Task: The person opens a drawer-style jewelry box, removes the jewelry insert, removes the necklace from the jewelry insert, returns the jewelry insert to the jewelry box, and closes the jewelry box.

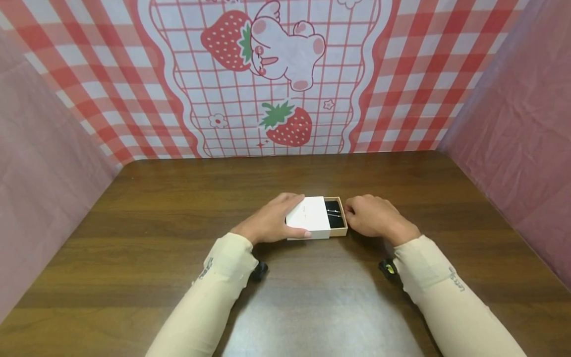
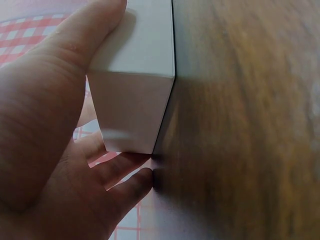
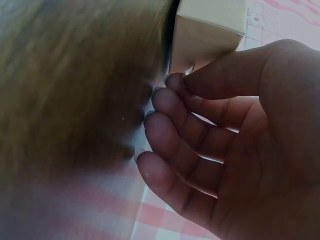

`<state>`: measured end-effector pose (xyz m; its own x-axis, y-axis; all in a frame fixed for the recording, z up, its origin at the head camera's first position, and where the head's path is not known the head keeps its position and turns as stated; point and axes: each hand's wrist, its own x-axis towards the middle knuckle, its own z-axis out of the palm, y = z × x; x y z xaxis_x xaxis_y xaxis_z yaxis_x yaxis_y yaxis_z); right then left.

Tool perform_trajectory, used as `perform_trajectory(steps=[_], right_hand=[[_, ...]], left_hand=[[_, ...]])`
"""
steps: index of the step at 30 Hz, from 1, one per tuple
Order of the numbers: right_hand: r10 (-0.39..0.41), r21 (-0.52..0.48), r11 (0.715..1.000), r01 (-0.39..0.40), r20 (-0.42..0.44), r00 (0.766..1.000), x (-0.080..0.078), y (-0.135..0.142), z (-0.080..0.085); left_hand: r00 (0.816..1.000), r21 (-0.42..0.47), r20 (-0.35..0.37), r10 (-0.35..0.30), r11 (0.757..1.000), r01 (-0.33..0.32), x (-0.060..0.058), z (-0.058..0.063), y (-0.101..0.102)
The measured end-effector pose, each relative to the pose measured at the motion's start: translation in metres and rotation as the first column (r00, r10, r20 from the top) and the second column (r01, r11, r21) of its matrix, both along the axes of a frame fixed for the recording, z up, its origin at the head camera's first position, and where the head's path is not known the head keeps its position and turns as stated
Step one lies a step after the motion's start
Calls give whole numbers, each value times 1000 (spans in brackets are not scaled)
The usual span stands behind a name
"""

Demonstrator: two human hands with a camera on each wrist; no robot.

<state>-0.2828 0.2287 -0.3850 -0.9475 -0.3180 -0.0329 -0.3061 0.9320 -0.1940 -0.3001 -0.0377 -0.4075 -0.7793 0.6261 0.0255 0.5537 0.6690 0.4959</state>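
A white jewelry box sleeve [image 1: 309, 216] lies flat on the table, with its drawer [image 1: 338, 231] slid partly out on the right. Inside the drawer a thin silvery chain [image 1: 333, 213] rests on a black pad [image 1: 333, 222]. My left hand [image 1: 277, 218] grips the sleeve from the left, thumb along the near side and fingers at the far side. At the drawer's outer end, my right hand [image 1: 372, 215] has thumb and forefinger pinched together, the other fingers curled. Whether the pale sliver at the thumb tip [image 3: 189, 70] is a nail or a pull tab is unclear.
The brown wooden table [image 1: 178, 188] extends around the box on all sides. A red-and-white checked cloth [image 1: 169, 99] with strawberries hangs behind its far edge. Pink cloths [image 1: 513, 124] hang at both sides.
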Motion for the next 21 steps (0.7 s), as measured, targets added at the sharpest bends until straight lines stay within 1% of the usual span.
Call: perform_trajectory(steps=[13,21], right_hand=[[-6,-5,1000,6,0,1000,0,0,0],[-3,-7,1000,3,-4,1000,1,-1,1]], left_hand=[[1000,-2,-12,-10,1000,10,-2,-1,0],[1000,2,-14,-13,1000,13,0,0,-1]])
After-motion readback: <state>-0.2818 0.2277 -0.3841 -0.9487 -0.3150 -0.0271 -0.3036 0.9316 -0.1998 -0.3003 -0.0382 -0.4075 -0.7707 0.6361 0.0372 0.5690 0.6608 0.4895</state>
